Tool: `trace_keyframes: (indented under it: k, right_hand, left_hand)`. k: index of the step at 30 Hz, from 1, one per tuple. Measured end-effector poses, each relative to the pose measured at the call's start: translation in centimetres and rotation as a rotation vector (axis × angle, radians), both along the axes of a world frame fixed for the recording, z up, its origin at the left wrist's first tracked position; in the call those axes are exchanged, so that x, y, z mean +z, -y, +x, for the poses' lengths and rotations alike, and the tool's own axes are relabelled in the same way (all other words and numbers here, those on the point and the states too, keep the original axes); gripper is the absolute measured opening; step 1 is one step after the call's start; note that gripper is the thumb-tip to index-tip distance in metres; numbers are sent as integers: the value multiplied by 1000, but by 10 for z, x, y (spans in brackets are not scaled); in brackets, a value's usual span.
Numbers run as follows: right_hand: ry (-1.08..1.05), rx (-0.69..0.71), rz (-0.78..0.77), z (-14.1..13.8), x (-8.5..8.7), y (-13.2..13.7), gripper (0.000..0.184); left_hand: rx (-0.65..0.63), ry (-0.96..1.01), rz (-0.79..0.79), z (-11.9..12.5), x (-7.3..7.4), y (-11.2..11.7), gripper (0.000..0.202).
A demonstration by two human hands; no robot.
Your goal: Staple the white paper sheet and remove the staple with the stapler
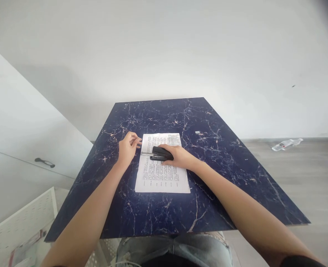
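My right hand (176, 155) is wrapped round a black stapler (162, 149), which lies sideways over a printed sheet of paper (164, 181). The stapler's jaws point left and stand apart, with a thin metal strip (146, 153) sticking out between them. Just left of the paper's edge, my left hand (128, 148) hovers with its fingers bent and drawn together near the thumb. Whatever those fingers may hold is too small to make out. Rows of dark text cover the sheet, which lies flat on the table.
The dark blue marbled table (164, 218) reaches almost to a white wall. A small white piece (197, 132) lies right of the paper. At left stand a white cabinet with a dark handle (45, 162) and a perforated white basket (19, 211). Clear plastic (287, 144) lies on the floor.
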State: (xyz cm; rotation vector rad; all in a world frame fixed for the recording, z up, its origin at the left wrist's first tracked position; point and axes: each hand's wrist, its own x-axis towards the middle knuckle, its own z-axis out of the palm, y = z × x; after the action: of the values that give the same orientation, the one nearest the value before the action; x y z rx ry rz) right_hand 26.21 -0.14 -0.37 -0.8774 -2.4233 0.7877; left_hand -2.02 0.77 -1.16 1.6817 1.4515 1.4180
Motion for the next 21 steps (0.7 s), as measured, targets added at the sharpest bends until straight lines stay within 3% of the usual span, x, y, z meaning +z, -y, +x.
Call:
trace_keyframes:
  k: [6, 14, 21]
  right_hand:
    - [31, 53, -9, 17, 2, -17, 55]
    - [16, -14, -14, 21, -2, -15, 41]
    - [27, -39, -68, 19, 1, -14, 37]
  left_hand:
    - [-84, 82, 23, 20, 0, 9, 23]
    - [-94, 315, -55, 20, -8, 5, 28]
    - [-228, 186, -91, 13, -10, 4, 27]
